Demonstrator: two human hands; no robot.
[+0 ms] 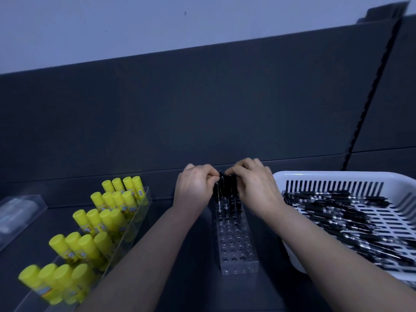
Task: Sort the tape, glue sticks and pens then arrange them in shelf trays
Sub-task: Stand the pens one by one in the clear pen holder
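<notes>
Dark grey shelving fills my view, with a pale wall above its back panel. Both hands meet at the far end of the clear pen holder (236,244). The left hand (194,186) and right hand (255,189) have their fingers curled in, pinching the tops of a small cluster of black pens (225,188) that stand upright in its holes. Loose pens (351,212) lie heaped in the white basket (337,175) on the right. Yellow glue sticks (101,221) stand in rows in a clear tray (144,199) on the left. The farther tray (27,210) beyond it is too blurred for me to read.
</notes>
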